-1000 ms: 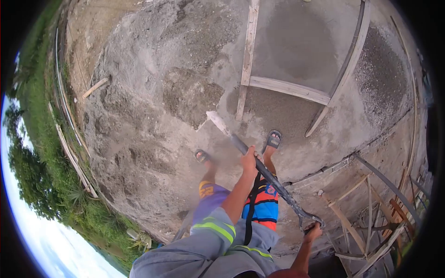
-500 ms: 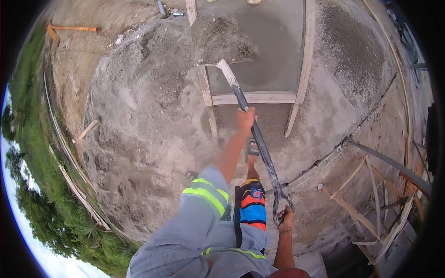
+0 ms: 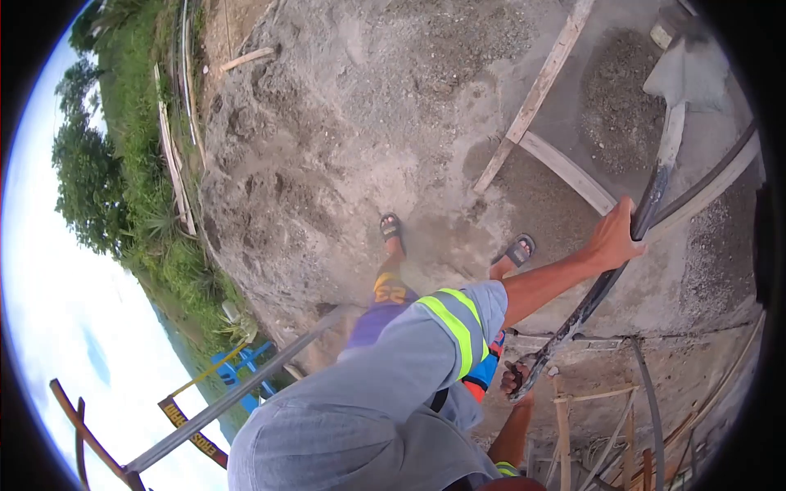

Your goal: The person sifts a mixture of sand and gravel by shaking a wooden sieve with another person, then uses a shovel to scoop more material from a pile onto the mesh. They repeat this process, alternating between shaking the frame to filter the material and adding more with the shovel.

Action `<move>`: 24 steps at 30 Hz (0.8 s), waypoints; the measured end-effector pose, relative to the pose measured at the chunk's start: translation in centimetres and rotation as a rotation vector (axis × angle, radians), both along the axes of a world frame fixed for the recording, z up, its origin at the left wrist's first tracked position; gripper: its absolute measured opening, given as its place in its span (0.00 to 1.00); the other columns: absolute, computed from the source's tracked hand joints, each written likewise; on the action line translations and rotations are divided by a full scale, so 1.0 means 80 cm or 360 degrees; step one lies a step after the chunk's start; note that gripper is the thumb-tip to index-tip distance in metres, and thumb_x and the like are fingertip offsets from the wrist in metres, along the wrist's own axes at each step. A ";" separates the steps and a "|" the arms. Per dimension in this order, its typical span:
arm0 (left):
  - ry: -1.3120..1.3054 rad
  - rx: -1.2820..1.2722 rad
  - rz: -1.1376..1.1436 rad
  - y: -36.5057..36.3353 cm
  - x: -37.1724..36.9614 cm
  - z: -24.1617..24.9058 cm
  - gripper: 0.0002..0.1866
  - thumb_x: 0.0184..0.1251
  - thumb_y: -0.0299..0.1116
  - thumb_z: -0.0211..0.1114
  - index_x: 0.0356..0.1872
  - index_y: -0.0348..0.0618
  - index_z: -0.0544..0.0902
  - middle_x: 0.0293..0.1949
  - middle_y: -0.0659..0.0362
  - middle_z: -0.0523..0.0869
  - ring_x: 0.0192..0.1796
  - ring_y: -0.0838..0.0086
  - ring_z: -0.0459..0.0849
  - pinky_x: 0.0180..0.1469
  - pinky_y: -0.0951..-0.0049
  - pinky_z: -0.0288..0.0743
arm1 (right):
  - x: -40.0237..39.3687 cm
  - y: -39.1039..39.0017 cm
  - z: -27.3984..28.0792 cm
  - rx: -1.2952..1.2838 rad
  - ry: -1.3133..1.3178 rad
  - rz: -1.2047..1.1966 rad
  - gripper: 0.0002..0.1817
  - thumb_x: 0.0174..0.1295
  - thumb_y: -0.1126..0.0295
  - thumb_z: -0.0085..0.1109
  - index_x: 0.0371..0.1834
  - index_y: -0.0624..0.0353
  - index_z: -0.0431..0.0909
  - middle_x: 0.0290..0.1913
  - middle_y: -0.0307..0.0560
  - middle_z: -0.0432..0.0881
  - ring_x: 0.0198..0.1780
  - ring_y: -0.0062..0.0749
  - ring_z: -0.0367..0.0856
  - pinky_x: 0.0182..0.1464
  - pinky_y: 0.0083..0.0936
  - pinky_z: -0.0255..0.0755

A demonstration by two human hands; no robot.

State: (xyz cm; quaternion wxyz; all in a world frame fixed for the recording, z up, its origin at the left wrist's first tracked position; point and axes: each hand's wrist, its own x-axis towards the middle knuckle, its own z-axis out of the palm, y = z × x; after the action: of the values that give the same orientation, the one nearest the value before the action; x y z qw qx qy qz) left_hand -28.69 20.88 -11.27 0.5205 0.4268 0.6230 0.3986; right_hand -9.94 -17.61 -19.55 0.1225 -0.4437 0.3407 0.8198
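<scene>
A long-handled shovel slants from the lower middle up to the upper right, its pale grey blade near the far edge of view. My left hand is wrapped round the dark shaft, arm stretched out. Lower down, my right hand is closed on the grip at the handle's end. A mound of wet grey mix lies left of the blade, inside a wooden frame. I cannot make out any load on the blade.
Rough grey ground spreads to the left. Lumber pieces and a dark pipe stand at lower right. A metal bar and a blue object are at lower left, with green plants beyond.
The view has turned, placing the frame farther right. The shovel blade has moved from the near-left side of the mound to its right. Both hands keep their hold on the shovel.
</scene>
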 end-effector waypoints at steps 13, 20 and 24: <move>-0.1582 -0.0906 0.1141 -0.273 -0.255 -0.137 0.16 0.63 0.35 0.60 0.45 0.36 0.68 0.33 0.57 0.77 0.36 0.72 0.82 0.37 0.68 0.78 | -0.020 0.109 0.231 0.1283 -0.2158 0.0797 0.16 0.63 0.59 0.49 0.20 0.53 0.63 0.17 0.34 0.62 0.19 0.21 0.62 0.24 0.20 0.60; -0.1268 -0.0945 0.2019 -0.378 -0.664 -0.410 0.09 0.61 0.34 0.56 0.33 0.37 0.72 0.25 0.58 0.76 0.25 0.70 0.79 0.25 0.68 0.76 | -0.454 0.161 0.008 0.1122 -0.1584 0.0983 0.13 0.65 0.62 0.46 0.25 0.55 0.64 0.21 0.36 0.61 0.22 0.22 0.59 0.27 0.21 0.59; -0.0938 -0.0635 0.2162 -0.439 -1.006 -0.522 0.05 0.60 0.29 0.55 0.30 0.40 0.69 0.23 0.58 0.70 0.24 0.71 0.72 0.29 0.66 0.74 | -0.771 0.132 -0.123 0.1064 -0.1203 0.0931 0.09 0.61 0.67 0.52 0.26 0.56 0.68 0.21 0.37 0.63 0.22 0.23 0.64 0.26 0.23 0.62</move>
State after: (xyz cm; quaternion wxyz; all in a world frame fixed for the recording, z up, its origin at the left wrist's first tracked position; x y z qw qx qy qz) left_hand -109.13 -14.25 -53.07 0.3731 -0.2757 0.6441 0.6082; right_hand -71.63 -7.02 -29.37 0.1375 -0.7184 -0.1408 0.6672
